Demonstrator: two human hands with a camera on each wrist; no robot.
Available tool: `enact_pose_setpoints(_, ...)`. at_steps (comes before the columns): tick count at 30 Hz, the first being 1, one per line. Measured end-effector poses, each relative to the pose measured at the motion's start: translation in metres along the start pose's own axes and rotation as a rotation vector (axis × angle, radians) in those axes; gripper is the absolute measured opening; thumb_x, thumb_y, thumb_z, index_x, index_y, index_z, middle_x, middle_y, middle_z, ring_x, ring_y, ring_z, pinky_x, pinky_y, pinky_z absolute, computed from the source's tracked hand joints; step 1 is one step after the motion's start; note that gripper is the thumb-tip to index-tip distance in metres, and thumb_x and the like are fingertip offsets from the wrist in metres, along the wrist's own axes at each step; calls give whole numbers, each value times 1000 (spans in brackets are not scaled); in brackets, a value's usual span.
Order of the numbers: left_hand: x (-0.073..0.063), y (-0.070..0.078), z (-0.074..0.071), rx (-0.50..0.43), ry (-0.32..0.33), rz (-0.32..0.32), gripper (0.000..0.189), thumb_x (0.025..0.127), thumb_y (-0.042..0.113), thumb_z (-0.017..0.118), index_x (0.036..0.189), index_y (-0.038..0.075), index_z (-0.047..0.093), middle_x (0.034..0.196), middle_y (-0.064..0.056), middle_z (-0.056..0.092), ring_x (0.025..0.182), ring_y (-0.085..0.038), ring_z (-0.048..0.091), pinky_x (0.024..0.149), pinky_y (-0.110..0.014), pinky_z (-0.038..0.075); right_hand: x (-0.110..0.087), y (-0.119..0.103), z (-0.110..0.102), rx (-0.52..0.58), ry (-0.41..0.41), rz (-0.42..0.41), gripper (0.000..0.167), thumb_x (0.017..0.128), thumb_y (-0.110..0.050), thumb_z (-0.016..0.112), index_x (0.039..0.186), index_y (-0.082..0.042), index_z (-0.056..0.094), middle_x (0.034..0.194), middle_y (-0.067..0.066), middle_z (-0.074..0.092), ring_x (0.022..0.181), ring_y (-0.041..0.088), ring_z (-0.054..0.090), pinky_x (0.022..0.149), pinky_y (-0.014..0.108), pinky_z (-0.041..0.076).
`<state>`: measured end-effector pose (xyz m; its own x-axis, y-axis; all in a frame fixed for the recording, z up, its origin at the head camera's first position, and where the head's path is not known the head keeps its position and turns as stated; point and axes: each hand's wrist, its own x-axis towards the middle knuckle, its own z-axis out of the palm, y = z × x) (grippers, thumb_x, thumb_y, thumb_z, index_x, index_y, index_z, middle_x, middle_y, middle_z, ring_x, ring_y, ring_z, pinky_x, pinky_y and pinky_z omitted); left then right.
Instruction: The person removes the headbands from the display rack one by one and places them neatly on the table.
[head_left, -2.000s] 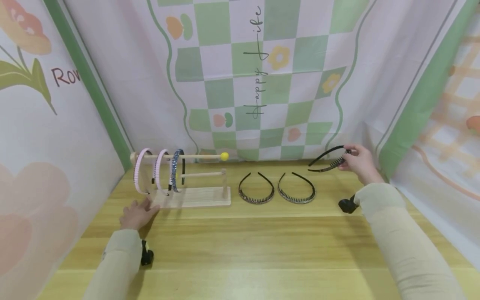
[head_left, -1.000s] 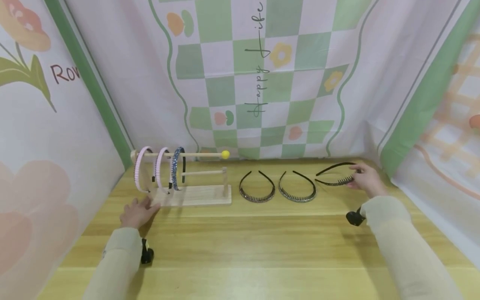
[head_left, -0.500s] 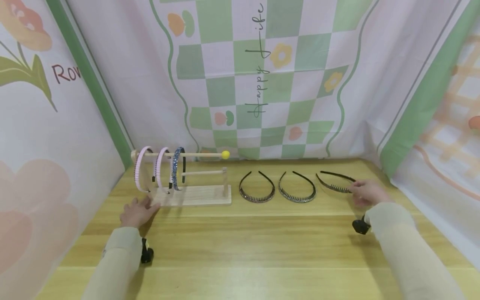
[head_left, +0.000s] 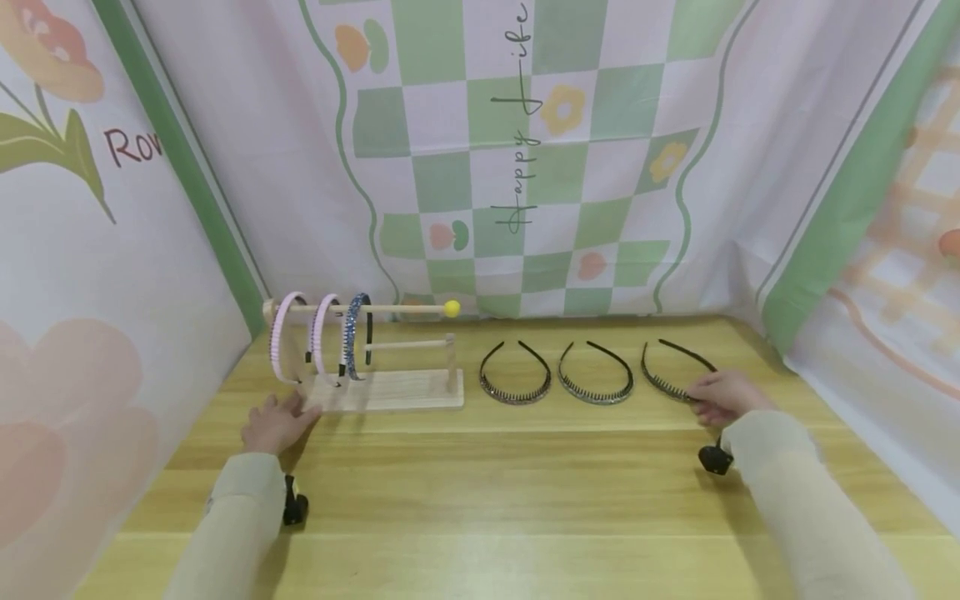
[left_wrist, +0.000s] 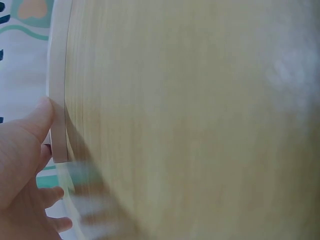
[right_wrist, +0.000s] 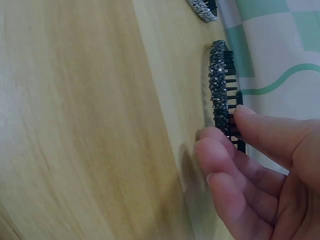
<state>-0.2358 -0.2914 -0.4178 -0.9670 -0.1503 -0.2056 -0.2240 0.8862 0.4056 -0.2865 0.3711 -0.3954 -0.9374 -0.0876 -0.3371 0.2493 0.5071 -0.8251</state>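
Note:
In the head view my right hand point(head_left: 726, 397) pinches the front of a black glittery headband point(head_left: 665, 387) on the table's right side. The right wrist view shows its comb teeth between thumb and fingertips, with glitter beads point(right_wrist: 218, 85) on its outer face. Two similar headbands point(head_left: 515, 398) lie to its left, ends pointing away. My left hand point(head_left: 273, 425) grips the left front corner of a wooden headband stand point(head_left: 390, 392), thumb point(left_wrist: 42, 112) on the base's edge, other fingers spread. Two pink headbands point(head_left: 279, 337) and a blue sequined headband point(head_left: 350, 337) hang on its upper rod.
The stand's upper rod ends in a yellow ball point(head_left: 452, 308) on the right, with a lower rod point(head_left: 408, 344) beneath. A checked curtain point(head_left: 495, 183) hangs behind the wooden table point(head_left: 480, 500), and patterned cloth closes both sides.
My right hand has lowered the black headband to the table and turned it so its ends point away, in line with the other two. The left hand stays at the stand.

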Motion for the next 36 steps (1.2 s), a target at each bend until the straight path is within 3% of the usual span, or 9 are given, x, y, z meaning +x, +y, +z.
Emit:
enact_pose_setpoints(9,0,0,0,-13,-4,2,80,89,62,36,145,7,20,141,-38,4,121,-62,8,90,-73,15,3,2,2,21,2,21,36,92,-7,51,115,20,44,71,10,64,59,17,63,56,29,54)
enact_pose_setpoints(15,-1,1,-1,-27,3,0,79,90,61,37,145,7,21,141,-38,3,121,-62,6,90,-73,13,3,-1,-2,58,-23,32,45,94,-9,49,126,19,33,74,11,63,61,17,62,58,28,54)
enact_pose_setpoints(19,-3,2,-1,-25,6,-3,79,90,61,38,145,6,21,141,-39,4,121,-62,8,91,-72,15,2,-4,-4,18,-22,-22,51,94,-10,49,130,19,27,81,13,61,65,18,62,61,30,54)
enact_pose_setpoints(23,-4,3,-1,-26,4,-10,79,90,61,38,145,7,20,140,-39,5,120,-62,9,91,-71,16,3,-11,-8,-79,-11,-113,56,96,-14,48,135,16,22,101,31,56,77,23,64,68,34,54)
enact_pose_setpoints(26,-4,3,-1,-28,2,-12,79,90,60,38,145,6,20,140,-38,5,120,-62,9,91,-71,17,6,-18,-10,-77,-8,-151,59,96,-14,48,138,15,17,117,40,46,84,28,64,74,37,53)
enact_pose_setpoints(31,-4,3,-2,-24,5,-7,79,90,61,38,145,7,20,140,-39,5,120,-62,9,91,-72,16,8,-36,-11,-51,-4,-197,63,96,-14,49,139,13,12,127,44,32,92,36,61,79,42,50)
enact_pose_setpoints(36,-4,2,-1,-25,6,-12,79,90,61,37,145,7,20,140,-39,5,120,-62,8,91,-72,16,6,-61,-8,-109,58,-243,61,95,-15,50,140,11,18,125,42,37,87,32,63,76,40,52)
